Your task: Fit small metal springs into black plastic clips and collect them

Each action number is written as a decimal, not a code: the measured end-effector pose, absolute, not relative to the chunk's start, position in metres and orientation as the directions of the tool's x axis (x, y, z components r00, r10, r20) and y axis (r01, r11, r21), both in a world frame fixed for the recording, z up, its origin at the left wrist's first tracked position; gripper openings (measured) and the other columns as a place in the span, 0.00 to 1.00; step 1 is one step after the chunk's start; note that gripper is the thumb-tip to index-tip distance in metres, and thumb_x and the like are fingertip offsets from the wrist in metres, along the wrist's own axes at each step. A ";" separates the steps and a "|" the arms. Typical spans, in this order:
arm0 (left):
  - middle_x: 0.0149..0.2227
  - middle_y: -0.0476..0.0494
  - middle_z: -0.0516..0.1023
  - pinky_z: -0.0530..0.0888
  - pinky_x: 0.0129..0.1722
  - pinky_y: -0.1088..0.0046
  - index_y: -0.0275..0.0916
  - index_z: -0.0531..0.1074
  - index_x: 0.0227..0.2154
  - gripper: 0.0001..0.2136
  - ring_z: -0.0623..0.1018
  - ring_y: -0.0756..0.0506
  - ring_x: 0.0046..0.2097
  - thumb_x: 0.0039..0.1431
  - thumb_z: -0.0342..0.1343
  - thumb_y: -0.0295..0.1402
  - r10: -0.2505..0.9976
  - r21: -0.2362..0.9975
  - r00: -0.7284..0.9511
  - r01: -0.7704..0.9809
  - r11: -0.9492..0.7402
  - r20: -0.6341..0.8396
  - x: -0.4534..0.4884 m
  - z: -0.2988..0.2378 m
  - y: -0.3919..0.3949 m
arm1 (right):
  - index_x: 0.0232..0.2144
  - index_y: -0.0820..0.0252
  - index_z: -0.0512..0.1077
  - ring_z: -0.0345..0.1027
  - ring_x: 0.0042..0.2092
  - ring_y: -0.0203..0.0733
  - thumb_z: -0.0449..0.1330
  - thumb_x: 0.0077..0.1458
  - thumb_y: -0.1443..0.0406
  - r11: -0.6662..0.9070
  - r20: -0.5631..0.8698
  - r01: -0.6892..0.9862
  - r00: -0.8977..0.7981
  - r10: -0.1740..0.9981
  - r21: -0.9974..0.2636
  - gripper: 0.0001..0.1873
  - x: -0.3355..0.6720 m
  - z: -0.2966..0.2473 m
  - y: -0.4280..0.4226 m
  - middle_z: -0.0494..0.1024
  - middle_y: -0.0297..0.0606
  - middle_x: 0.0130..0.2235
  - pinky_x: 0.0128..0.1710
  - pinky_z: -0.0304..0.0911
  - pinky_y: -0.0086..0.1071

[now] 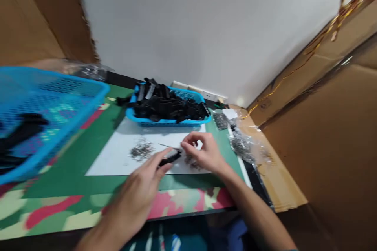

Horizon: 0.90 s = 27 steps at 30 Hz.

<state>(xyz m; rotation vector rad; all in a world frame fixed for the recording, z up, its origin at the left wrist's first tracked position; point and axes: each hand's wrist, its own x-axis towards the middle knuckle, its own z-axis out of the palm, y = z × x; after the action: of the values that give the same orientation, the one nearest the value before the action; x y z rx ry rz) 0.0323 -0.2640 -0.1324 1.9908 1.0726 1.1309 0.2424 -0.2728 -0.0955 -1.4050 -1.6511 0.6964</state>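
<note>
My left hand (147,176) is closed around a small black plastic part (171,159), held low above a white sheet of paper (108,160). My right hand (204,151) meets it from the right, thumb and forefinger pinched at the part's far end. A thin metal rod (167,146) slants across above the black part, its right end by my right fingertips. Whatever else sits in that pinch is too small to make out. Left of my hands lies a pile of small metal pieces (141,150); another small pile (193,162) is partly hidden under my right hand.
A blue basket (167,124) heaped with black plastic parts (165,104) stands at the back of the paper. A larger blue basket (97,90) holds a few black parts at left. Bags of small metal pieces (241,147) lie at right, beside cardboard (324,125).
</note>
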 end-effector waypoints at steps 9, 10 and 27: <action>0.41 0.44 0.82 0.74 0.37 0.71 0.41 0.77 0.54 0.13 0.83 0.43 0.40 0.75 0.51 0.35 0.802 0.631 0.517 0.523 -0.573 0.299 0.023 -0.120 -0.287 | 0.27 0.63 0.75 0.63 0.25 0.33 0.65 0.58 0.62 -0.016 -0.062 0.371 -0.112 0.992 -0.928 0.11 0.246 -0.095 -0.278 0.73 0.31 0.23 0.26 0.56 0.27; 0.40 0.44 0.82 0.74 0.37 0.71 0.41 0.77 0.54 0.13 0.83 0.43 0.39 0.75 0.52 0.36 0.799 0.627 0.520 0.523 -0.577 0.301 0.023 -0.120 -0.287 | 0.27 0.62 0.75 0.63 0.25 0.33 0.64 0.59 0.62 -0.020 -0.072 0.392 -0.118 0.990 -0.920 0.11 0.246 -0.095 -0.279 0.74 0.31 0.23 0.26 0.56 0.27; 0.38 0.44 0.81 0.73 0.39 0.69 0.40 0.77 0.56 0.13 0.81 0.42 0.42 0.74 0.55 0.33 0.767 0.536 0.539 0.557 -0.635 0.349 0.026 -0.125 -0.293 | 0.26 0.61 0.73 0.60 0.25 0.33 0.64 0.61 0.70 0.189 0.148 0.746 -0.123 0.981 -0.639 0.11 0.229 -0.094 -0.286 0.73 0.29 0.23 0.45 0.58 0.36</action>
<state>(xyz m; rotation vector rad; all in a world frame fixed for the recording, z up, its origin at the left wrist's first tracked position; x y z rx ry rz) 0.0264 -0.2928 -0.1253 2.4188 1.0880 0.8067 0.2290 -0.2858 -0.0941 -1.6112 -1.9285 0.5660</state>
